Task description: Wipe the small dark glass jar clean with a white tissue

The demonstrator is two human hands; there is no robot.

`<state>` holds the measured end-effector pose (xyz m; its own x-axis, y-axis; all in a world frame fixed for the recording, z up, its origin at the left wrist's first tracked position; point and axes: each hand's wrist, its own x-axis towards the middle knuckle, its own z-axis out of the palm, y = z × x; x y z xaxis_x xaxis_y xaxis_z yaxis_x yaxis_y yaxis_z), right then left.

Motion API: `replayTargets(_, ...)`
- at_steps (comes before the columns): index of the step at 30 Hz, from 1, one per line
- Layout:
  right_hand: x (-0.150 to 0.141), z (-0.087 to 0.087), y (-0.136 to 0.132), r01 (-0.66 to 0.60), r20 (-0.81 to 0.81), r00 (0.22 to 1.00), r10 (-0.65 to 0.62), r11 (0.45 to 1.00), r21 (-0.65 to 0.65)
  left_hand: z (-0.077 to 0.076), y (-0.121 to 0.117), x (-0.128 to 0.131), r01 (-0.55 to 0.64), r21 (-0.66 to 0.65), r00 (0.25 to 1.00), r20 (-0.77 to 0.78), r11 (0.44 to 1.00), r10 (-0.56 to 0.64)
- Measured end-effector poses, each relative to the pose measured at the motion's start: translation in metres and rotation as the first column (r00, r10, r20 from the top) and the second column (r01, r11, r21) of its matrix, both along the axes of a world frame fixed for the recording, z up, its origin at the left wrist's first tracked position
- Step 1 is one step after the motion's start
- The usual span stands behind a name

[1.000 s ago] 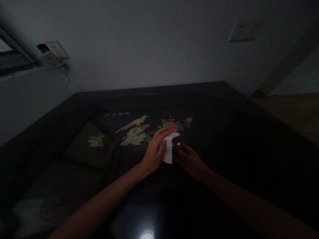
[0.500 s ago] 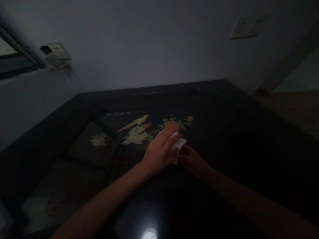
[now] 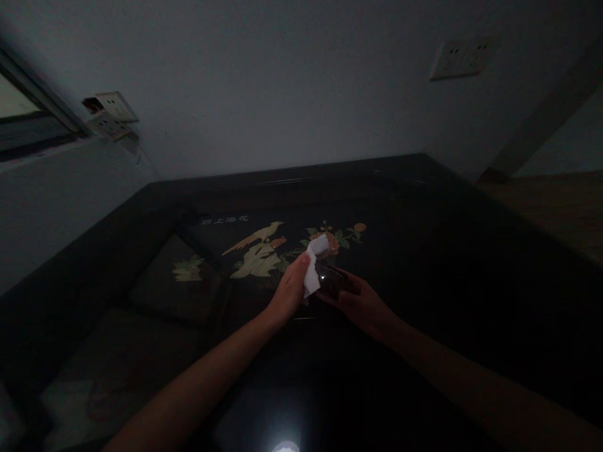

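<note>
My left hand (image 3: 287,294) is closed on a crumpled white tissue (image 3: 311,270), gripped near the thumb. Just right of the tissue, a dark, glossy, rounded object (image 3: 330,280) catches a small glint of light. My right hand (image 3: 370,307) has its fingers wrapped around that object from the right and below. It is too dark to name its kind. Both hands are above a shiny black tabletop (image 3: 292,370), in front of its inlaid picture of a bird (image 3: 257,236) and flowers (image 3: 332,243).
A pale wall (image 3: 282,81) rises behind the table's far edge. Power sockets (image 3: 460,58) are fixed at the right, with another pair (image 3: 115,116) hanging loosely at the left near a window frame (image 3: 40,110). A lamp's reflection (image 3: 286,446) shines at the bottom.
My left hand has moved left and down with the tissue, off the dark object it was covering. That object now shows in my right hand.
</note>
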<state>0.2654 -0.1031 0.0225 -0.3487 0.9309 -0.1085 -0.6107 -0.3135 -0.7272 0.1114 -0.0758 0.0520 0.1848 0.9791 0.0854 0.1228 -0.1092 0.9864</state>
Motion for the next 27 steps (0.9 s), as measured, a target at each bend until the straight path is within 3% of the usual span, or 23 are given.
replayTargets(4, 0.000, 0.001, -0.001, 0.037, 0.000, 0.999, -0.037, 0.999, -0.020, 0.004, 0.003, -0.001, -0.017, 0.057, 0.999, -0.034, 0.998, 0.019)
replayTargets(8, -0.003, -0.001, -0.001, 0.054, 0.026, 0.998, -0.054, 0.999, -0.005, 0.013, -0.003, 0.001, 0.053, 0.055, 0.998, -0.033, 0.997, -0.051)
replayTargets(11, -0.004, -0.003, -0.001, 0.059, 0.079, 0.995, -0.059, 0.998, 0.002, 0.015, -0.009, 0.003, 0.081, 0.178, 0.995, -0.064, 0.981, -0.071)
replayTargets(13, -0.005, -0.004, -0.001, 0.057, 0.110, 0.992, -0.058, 0.998, 0.012, 0.014, -0.011, 0.004, 0.108, 0.341, 0.985, -0.166, 0.934, -0.054)
replayTargets(16, -0.004, -0.006, -0.001, 0.075, 0.168, 0.982, -0.082, 0.996, 0.044, 0.013, -0.012, 0.003, 0.236, 0.560, 0.926, -0.378, 0.794, -0.009)
replayTargets(18, -0.003, -0.008, -0.002, 0.083, 0.199, 0.976, -0.093, 0.995, 0.056, 0.013, -0.011, 0.002, 0.328, 0.624, 0.877, -0.480, 0.709, 0.016)
replayTargets(20, -0.003, -0.010, -0.002, 0.067, 0.198, 0.977, -0.079, 0.996, 0.065, 0.015, -0.010, 0.001, 0.374, 0.640, 0.854, -0.519, 0.671, 0.019)
replayTargets(23, -0.002, -0.011, -0.002, 0.039, 0.163, 0.985, -0.053, 0.996, 0.084, 0.019, -0.009, 0.000, 0.362, 0.609, 0.876, -0.481, 0.706, -0.034)
replayTargets(27, -0.002, -0.009, -0.002, 0.038, 0.134, 0.990, -0.047, 0.997, 0.071, 0.019, -0.011, 0.000, 0.231, 0.497, 0.949, -0.304, 0.836, -0.081)
